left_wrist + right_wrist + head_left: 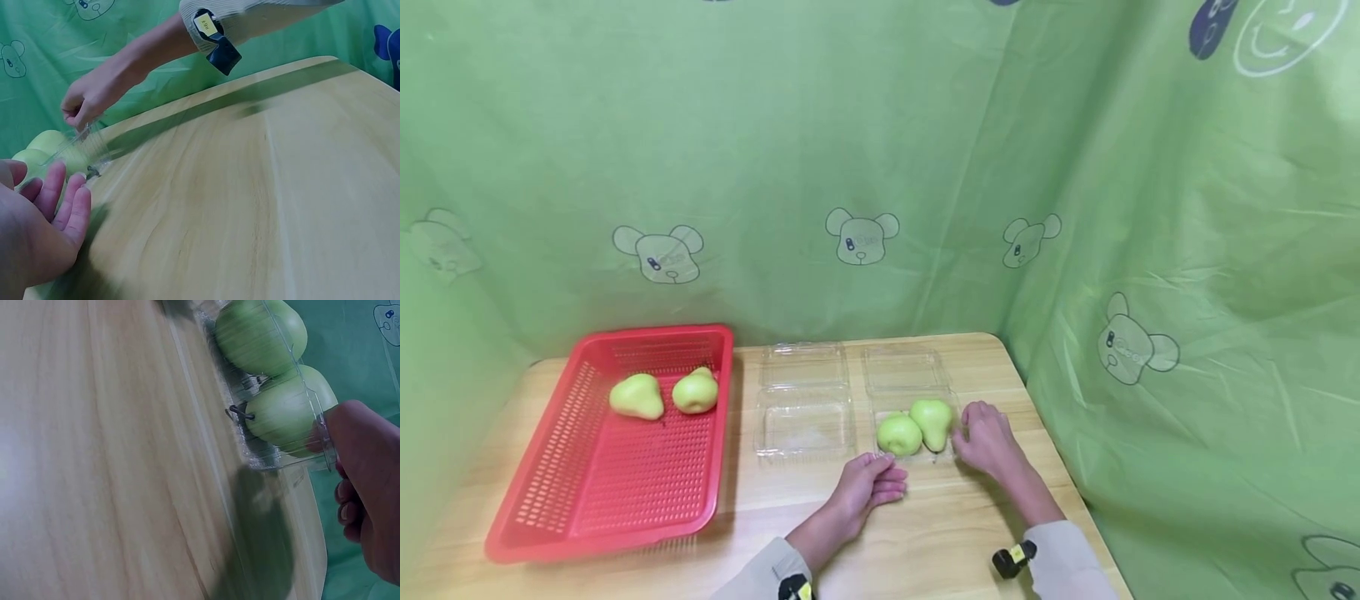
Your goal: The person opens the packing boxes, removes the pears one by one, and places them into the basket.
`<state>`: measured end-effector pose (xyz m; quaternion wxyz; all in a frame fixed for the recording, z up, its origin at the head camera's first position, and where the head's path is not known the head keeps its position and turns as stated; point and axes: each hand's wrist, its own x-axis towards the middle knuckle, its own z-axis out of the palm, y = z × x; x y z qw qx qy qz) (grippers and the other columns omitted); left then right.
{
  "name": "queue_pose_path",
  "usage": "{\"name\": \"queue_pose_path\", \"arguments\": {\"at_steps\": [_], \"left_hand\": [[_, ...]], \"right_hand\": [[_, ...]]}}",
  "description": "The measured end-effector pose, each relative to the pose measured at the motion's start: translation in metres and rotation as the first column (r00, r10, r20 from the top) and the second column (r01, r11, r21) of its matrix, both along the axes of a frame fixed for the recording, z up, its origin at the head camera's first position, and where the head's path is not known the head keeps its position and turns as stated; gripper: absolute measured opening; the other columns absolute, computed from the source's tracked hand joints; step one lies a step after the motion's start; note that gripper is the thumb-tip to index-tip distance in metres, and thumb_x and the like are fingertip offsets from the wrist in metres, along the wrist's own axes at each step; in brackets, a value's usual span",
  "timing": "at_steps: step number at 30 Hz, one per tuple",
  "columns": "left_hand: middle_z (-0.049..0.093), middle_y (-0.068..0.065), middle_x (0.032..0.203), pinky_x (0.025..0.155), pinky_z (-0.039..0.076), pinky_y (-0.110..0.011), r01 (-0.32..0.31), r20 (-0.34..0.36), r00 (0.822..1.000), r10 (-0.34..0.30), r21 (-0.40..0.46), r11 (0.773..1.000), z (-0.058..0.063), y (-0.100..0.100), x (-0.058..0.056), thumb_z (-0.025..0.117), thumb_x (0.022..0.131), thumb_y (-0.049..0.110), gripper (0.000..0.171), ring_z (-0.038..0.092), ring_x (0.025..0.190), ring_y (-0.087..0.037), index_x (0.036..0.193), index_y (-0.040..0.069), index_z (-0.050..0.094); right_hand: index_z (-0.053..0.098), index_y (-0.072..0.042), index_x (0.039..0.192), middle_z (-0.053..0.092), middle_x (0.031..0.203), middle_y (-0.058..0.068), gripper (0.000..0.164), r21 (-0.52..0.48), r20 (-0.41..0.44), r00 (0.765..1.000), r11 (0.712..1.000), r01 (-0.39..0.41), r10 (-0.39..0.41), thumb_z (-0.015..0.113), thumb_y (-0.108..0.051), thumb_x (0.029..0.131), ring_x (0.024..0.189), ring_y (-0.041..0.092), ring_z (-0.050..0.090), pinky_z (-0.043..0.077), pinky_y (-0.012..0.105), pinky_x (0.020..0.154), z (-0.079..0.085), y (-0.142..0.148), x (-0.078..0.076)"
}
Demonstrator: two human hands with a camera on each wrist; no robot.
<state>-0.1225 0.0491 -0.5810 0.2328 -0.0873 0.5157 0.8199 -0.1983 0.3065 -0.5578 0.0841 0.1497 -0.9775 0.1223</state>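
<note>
Two green pears (933,423) lie side by side in the near half of an open clear plastic clamshell box (904,371). My right hand (990,439) pinches the box's right rim, thumb outside and a fingertip showing through the plastic in the right wrist view. At the front left corner, my left hand (867,490) holds the rim between thumb and index finger, its other fingers loosely bent. The left wrist view shows the left palm (31,240) turned up beside the box, with the pears (47,142) partly behind its fingers.
Left of that box stands a second open clamshell (805,427) with nothing in it. A red plastic basket (625,492) on the table's left side holds two more pears (637,396). Green curtains (775,150) hang behind and along the right of the wooden table (925,542).
</note>
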Motion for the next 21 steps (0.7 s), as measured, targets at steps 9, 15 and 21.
{"name": "queue_pose_path", "arguments": {"at_steps": [9,15,21], "left_hand": [[0.078,-0.013,0.098,0.079,0.068,-0.031,0.027,-0.024,0.999,-0.030,-0.114,0.993,0.003,-0.010,0.002,0.060,0.103,0.022,0.024,0.075,0.078,-0.014,0.107,-0.001,0.060],[0.077,-0.012,0.086,0.065,0.065,-0.025,0.095,-0.058,0.992,-0.114,-0.263,0.960,0.014,-0.018,0.005,0.062,0.101,0.022,0.032,0.070,0.066,-0.011,0.106,-0.009,0.066],[0.074,-0.018,0.088,0.070,0.066,-0.033,0.143,-0.173,0.961,-0.214,-0.351,0.926,0.033,-0.023,-0.007,0.065,0.099,0.016,0.025,0.069,0.071,-0.016,0.103,-0.009,0.066]], "right_hand": [[0.052,-0.012,0.083,0.051,0.077,0.003,0.019,0.043,0.154,0.986,0.998,0.051,-0.057,0.061,-0.026,0.092,0.072,0.022,0.047,0.049,0.044,0.077,-0.003,0.001,-0.002],[0.052,-0.012,0.079,0.052,0.072,0.002,0.020,0.045,0.125,0.990,0.998,0.052,-0.058,0.061,-0.025,0.090,0.067,0.020,0.048,0.047,0.037,0.066,-0.004,0.000,-0.001],[0.052,-0.011,0.074,0.051,0.069,0.002,0.020,0.052,0.051,0.998,0.998,0.040,-0.043,0.062,-0.022,0.087,0.063,0.020,0.047,0.045,0.033,0.059,-0.004,-0.002,-0.002]]}}
